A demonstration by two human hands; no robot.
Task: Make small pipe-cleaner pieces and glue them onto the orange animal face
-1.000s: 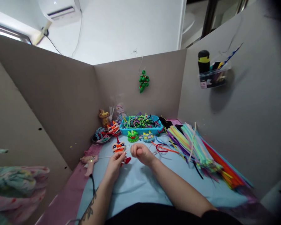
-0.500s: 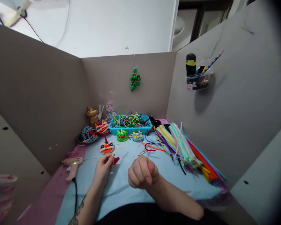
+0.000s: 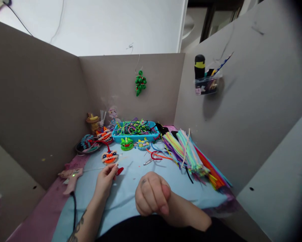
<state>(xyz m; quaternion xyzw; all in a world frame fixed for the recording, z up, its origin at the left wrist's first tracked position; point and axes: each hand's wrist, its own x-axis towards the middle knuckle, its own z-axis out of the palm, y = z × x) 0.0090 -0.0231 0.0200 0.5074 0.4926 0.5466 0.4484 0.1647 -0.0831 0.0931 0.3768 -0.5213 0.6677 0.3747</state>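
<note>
My left hand point(image 3: 106, 178) is closed in a pinch low over the blue cloth, on a small red piece point(image 3: 120, 171) that pokes out past the fingertips. Its exact kind is too small to tell. Just beyond the fingers lies an orange and cream lion-like face point(image 3: 110, 157) made of fuzzy pipe cleaners. Close to my body, my right hand point(image 3: 152, 194) is curled into a fist, raised above the cloth; whatever may be inside it is hidden.
A pink glue gun point(image 3: 71, 178) with a lit green light lies left. Green point(image 3: 126, 144) and blue point(image 3: 143, 144) fuzzy faces sit before a blue tray point(image 3: 130, 137) of pipe cleaner scraps. Scissors point(image 3: 148, 161) and pipe cleaner bundles point(image 3: 188, 151) lie right. Grey panels point(image 3: 130, 107) enclose the table.
My right fist has come down and nearer to my body. My left hand keeps its pinch on the red piece, almost in place. The whole view has shifted slightly.
</note>
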